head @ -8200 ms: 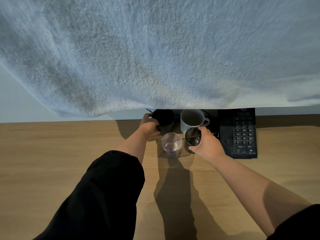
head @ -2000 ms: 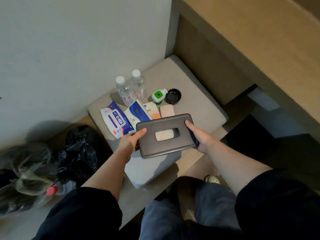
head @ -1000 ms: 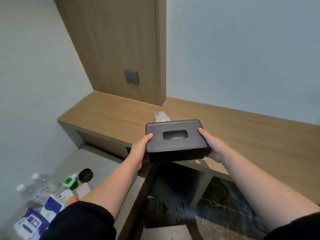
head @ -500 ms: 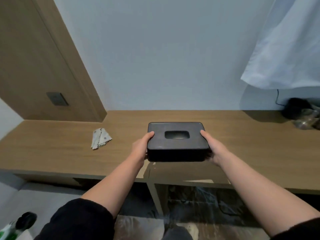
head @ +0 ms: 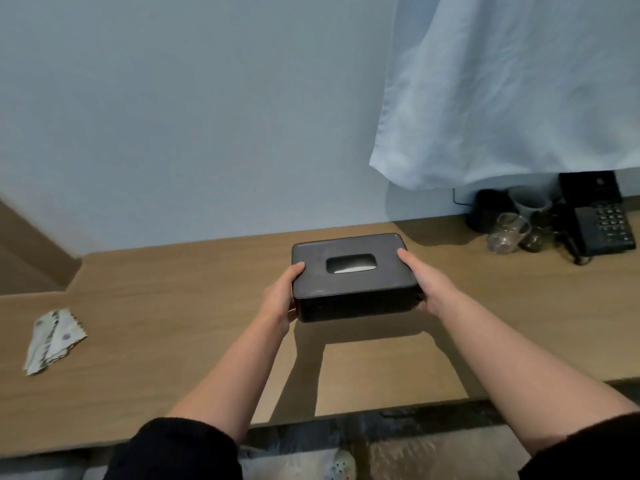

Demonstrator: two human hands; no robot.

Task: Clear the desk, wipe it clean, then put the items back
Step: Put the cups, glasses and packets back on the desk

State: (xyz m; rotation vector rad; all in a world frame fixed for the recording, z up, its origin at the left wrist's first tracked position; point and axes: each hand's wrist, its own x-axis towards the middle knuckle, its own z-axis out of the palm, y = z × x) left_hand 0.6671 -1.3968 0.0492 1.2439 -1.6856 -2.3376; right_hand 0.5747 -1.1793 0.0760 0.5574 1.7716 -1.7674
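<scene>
Head view: dark rectangular tissue box (head: 353,276), oval top slot, above desk (head: 173,341).

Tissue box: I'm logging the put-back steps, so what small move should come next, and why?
Probably lower the tissue box straight down onto the desk and let go. The left hand and right hand grip its short ends, its shadow suggests it hovers just above the wood, and the glasses and telephone stand well off to the right.
</scene>
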